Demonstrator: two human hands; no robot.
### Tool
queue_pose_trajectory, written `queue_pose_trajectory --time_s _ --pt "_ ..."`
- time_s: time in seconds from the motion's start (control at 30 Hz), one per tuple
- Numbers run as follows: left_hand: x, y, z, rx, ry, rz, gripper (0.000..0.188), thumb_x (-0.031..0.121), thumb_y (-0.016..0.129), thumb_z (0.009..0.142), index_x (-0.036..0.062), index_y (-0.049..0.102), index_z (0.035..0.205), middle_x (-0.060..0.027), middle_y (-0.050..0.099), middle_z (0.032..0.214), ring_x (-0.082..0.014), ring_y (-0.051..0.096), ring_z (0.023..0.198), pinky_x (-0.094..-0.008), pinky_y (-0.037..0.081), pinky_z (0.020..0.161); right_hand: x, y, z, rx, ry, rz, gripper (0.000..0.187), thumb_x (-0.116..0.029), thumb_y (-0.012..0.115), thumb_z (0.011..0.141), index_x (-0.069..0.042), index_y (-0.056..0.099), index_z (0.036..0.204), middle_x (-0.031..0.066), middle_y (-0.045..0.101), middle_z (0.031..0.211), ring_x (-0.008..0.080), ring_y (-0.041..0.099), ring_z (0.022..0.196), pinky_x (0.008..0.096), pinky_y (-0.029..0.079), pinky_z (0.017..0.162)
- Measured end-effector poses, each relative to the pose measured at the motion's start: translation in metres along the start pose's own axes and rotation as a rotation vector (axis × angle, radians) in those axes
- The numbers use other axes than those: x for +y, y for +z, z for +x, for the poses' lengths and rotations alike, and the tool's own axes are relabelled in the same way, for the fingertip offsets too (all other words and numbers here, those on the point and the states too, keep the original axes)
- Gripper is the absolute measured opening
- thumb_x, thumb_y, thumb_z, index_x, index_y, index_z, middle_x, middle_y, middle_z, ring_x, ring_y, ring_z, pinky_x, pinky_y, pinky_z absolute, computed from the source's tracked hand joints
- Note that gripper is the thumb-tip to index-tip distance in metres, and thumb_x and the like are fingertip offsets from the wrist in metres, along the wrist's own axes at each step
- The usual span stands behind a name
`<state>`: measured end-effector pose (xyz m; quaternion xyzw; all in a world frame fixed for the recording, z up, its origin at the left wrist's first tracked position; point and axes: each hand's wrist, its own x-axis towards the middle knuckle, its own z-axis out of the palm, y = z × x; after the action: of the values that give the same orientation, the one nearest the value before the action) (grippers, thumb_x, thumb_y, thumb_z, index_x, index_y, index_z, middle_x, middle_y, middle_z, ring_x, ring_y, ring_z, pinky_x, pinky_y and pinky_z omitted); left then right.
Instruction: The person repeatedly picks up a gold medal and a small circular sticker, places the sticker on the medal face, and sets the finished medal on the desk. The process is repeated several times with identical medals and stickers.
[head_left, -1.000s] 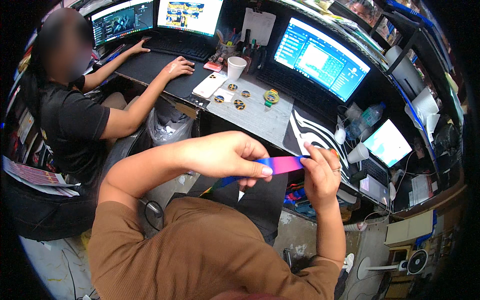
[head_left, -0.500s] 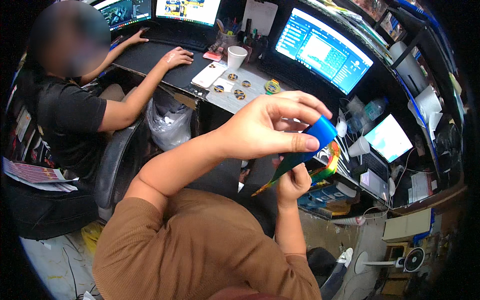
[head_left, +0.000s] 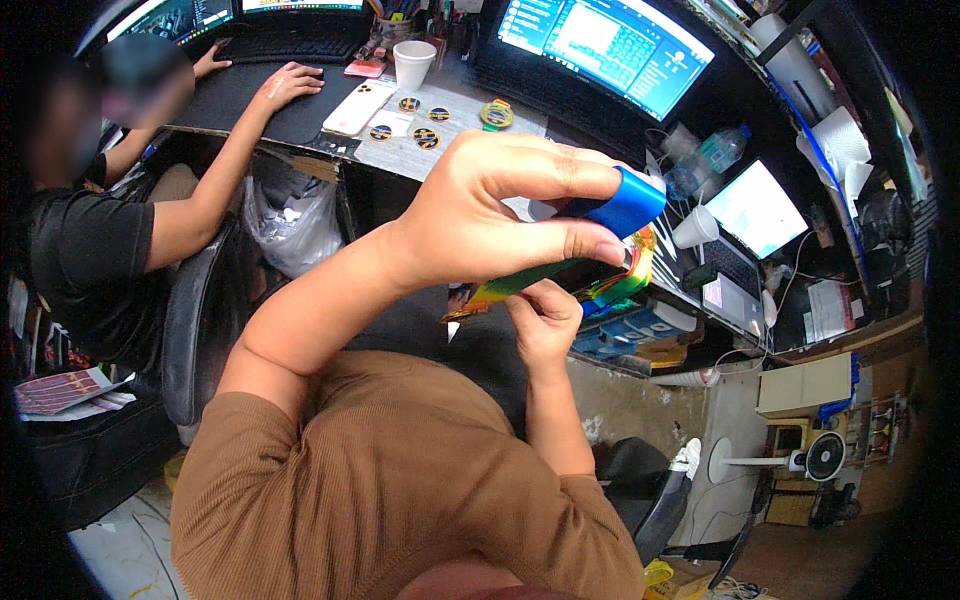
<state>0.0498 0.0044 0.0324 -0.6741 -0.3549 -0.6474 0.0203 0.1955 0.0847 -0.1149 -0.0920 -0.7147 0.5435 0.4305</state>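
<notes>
My left hand (head_left: 500, 205) is raised in front of me, thumb and fingers closed around a shiny ribbon (head_left: 638, 203). The ribbon is blue where it loops over the fingertips and runs through green and yellow to orange lower down. Just beneath it, my right hand (head_left: 548, 322) is curled in a pinch against the ribbon's lower stretch; its fingertips are partly hidden. Beyond them, more rainbow-coloured ribbon (head_left: 636, 268) shows in folds. On the grey desk lie a medal (head_left: 497, 115) with a green-yellow rim and several black-and-gold round discs (head_left: 427, 138).
A white cup (head_left: 413, 66) and a phone (head_left: 360, 108) stand near the discs. At left a person (head_left: 95, 220) in black sits with hands on the desk. A plastic bag (head_left: 295, 220) hangs below. Right are a laptop (head_left: 740, 270), another cup (head_left: 695, 228) and a fan (head_left: 824, 457).
My view has shifted, so the desk sits further left and higher. Both hands still hold the ribbon; its tail now stretches more level toward the left, beneath my left hand.
</notes>
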Motion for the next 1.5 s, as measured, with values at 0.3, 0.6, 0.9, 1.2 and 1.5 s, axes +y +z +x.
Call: queue_pose_trajectory --time_s 0.3,0.6,0.9,1.2,1.5 --pt "0.017 -0.004 0.001 0.007 0.114 0.134 0.038 0.011 0.082 0.067 -0.0013 0.068 0.1 -0.0184 0.069 0.1 -0.0282 0.069 0.09 -0.0316 0.053 0.078 -0.017 0.008 -0.001 -0.052 -0.017 0.144 0.012 0.002 0.066 0.081 0.001 0.073 0.092 0.0093 0.072 0.085 0.0154 0.069 0.074 0.0271 0.055 0.069" --pt "0.025 -0.003 -0.004 -0.011 0.108 0.15 0.043 0.012 0.082 0.067 -0.0014 0.066 0.105 -0.0189 0.066 0.11 -0.0285 0.068 0.093 -0.0321 0.053 0.079 -0.005 0.004 -0.009 0.083 -0.087 0.062 0.01 0.001 0.07 0.076 0.003 0.072 0.086 0.0065 0.071 0.08 0.0121 0.066 0.069 0.0253 0.051 0.067" --pt "0.024 -0.003 -0.009 0.03 0.153 0.32 0.033 0.006 0.077 0.072 0.0023 0.067 0.103 -0.0139 0.069 0.094 -0.0271 0.068 0.08 -0.0318 0.054 0.071 -0.009 -0.005 -0.015 -0.111 0.0 0.027 0.013 0.004 0.062 0.076 0.004 0.069 0.087 0.0116 0.07 0.083 0.0173 0.065 0.071 0.0267 0.049 0.068" --pt "0.019 -0.01 -0.01 0.008 0.084 0.46 0.034 0.011 0.077 0.074 0.0065 0.069 0.107 -0.0107 0.069 0.082 -0.0223 0.067 0.067 -0.0292 0.052 0.06 -0.011 0.013 -0.019 -0.008 0.056 0.252 0.012 0.003 0.067 0.084 0.004 0.067 0.095 0.0127 0.07 0.092 0.0157 0.067 0.085 0.0264 0.052 0.076" --pt "-0.027 -0.042 -0.018 -0.178 -0.441 0.006 0.051 0.032 0.061 0.093 0.0049 0.05 0.135 -0.0082 0.069 0.102 -0.0108 0.065 0.082 -0.027 0.052 0.075 -0.008 -0.002 -0.01 0.043 -0.086 -0.259 0.015 0.002 0.071 0.082 0.004 0.063 0.094 0.0116 0.069 0.097 0.0117 0.064 0.082 0.0217 0.05 0.077"
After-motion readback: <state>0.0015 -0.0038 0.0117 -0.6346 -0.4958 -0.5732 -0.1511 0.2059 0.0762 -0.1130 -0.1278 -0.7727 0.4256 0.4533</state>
